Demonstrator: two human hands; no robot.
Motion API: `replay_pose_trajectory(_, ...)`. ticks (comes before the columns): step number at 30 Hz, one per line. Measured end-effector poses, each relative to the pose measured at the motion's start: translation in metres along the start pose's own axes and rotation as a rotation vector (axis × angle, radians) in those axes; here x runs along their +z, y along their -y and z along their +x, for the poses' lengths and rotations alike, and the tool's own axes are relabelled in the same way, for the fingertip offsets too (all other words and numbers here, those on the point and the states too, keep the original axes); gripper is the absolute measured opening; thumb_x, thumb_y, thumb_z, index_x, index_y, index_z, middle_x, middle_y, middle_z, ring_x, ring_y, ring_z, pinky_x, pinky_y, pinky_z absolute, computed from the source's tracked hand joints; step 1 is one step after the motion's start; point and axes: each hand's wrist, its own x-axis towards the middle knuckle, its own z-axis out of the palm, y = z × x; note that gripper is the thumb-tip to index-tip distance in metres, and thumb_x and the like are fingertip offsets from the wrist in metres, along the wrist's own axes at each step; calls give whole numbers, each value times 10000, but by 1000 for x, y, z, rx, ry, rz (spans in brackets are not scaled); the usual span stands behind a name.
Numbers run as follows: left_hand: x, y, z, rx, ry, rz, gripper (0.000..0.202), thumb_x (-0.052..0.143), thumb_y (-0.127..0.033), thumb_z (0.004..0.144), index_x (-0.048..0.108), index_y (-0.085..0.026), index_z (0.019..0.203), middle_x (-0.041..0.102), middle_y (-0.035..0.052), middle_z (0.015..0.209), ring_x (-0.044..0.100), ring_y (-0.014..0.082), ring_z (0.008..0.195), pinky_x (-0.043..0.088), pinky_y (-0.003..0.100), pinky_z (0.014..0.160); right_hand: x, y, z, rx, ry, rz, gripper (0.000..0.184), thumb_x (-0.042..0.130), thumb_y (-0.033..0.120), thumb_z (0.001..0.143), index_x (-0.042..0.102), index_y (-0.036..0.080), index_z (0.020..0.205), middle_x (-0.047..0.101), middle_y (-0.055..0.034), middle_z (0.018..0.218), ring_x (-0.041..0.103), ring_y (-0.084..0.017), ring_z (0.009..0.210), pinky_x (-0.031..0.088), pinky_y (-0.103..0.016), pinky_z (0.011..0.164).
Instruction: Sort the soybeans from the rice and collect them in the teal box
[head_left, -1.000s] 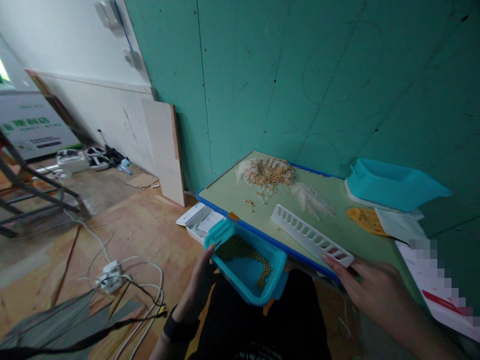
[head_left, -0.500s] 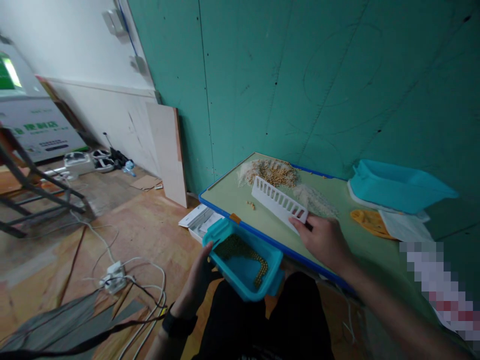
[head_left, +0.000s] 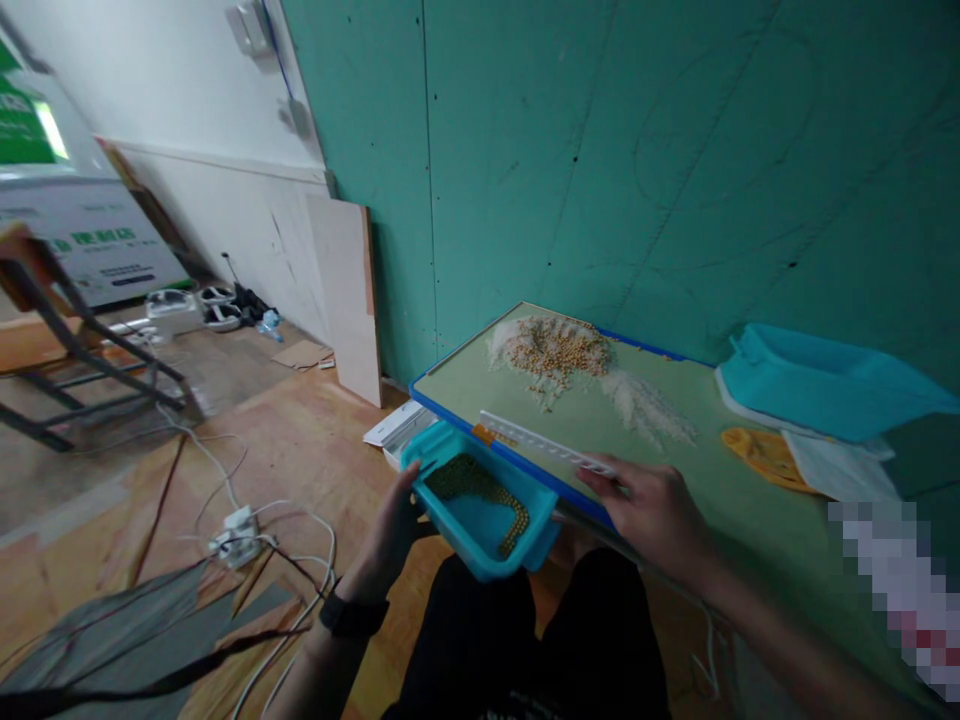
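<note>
My left hand (head_left: pixel 394 520) grips the left end of a blue plastic container (head_left: pixel 472 528), held tilted over my knees against the table's near edge. Dark green beans (head_left: pixel 463 474) and a strand of yellowish beans (head_left: pixel 517 520) lie inside it. My right hand (head_left: pixel 660 505) is closed on one end of a white slotted plastic strip (head_left: pixel 544 437), which stands nearly edge-on along the table's blue rim. A few yellow beans show behind the strip. Farther back, a pile of yellow beans (head_left: pixel 562 350) lies mixed with white grains (head_left: pixel 649 405) on the tabletop (head_left: pixel 457 383).
At the table's right stand a blue basin (head_left: pixel 832 385), an orange cloth (head_left: pixel 765 458) and a white cloth (head_left: pixel 836 465). A green wall (head_left: pixel 510 180) rises behind. On the floor to the left are a power strip (head_left: pixel 238 538) with cables and a chair (head_left: pixel 60 340).
My right hand has drawn the slotted strip from the pile towards the near edge and turned it edge-on. Some beans have shifted forward from the pile. My left hand keeps hold of the container.
</note>
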Motion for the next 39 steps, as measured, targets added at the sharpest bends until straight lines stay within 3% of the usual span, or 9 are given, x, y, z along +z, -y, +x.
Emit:
replay_pose_trajectory(5, 0, 7, 4, -51, -67, 10, 691, 638, -624, 834, 609, -186, 1368, 754, 146, 1133, 703, 348, 993, 595, 468, 767, -9, 8, -15, 6, -19, 70, 227, 569, 226, 966, 778, 245, 1052, 816, -22, 956, 784, -191, 792, 588, -232, 675)
replay_pose_trajectory(11, 6, 13, 0, -70, -70, -30, 737, 684, -613, 786, 596, -164, 1364, 707, 168, 1286, 659, 391, 1157, 598, 497, 824, -15, -44, 20, 149, -152, -116, 232, 624, 309, 927, 798, 171, 864, 807, -112, 867, 771, -249, 750, 531, -279, 611)
replay_pose_trajectory(15, 8, 16, -5, -129, -56, -46, 753, 665, -633, 790, 594, -169, 1379, 713, 166, 1293, 642, 408, 1205, 593, 507, 850, -11, -67, 45, 243, -133, -242, 254, 634, 328, 915, 793, 162, 806, 794, -134, 805, 748, -248, 689, 479, -289, 591)
replay_pose_trajectory(25, 2, 24, -4, -164, -89, -44, 757, 666, -619, 792, 584, -138, 1370, 724, 176, 1268, 637, 413, 1203, 588, 494, 831, -2, -59, 58, 252, -11, -255, 214, 618, 295, 933, 800, 183, 930, 805, -125, 921, 761, -248, 836, 501, -279, 678)
replay_pose_trajectory(33, 0, 26, -1, -166, -77, -47, 821, 685, -640, 763, 555, -152, 1411, 693, 172, 1333, 602, 412, 1257, 569, 496, 883, -1, -59, 59, 268, -25, -141, 202, 647, 295, 914, 808, 174, 928, 807, -121, 938, 766, -254, 845, 535, -288, 690)
replay_pose_trajectory(39, -2, 26, -2, -161, -93, -40, 802, 690, -629, 766, 574, -133, 1386, 719, 174, 1287, 636, 402, 1206, 587, 462, 814, -1, -56, 57, 225, -35, -54, 205, 649, 291, 914, 804, 161, 945, 806, -119, 969, 772, -265, 895, 535, -294, 704)
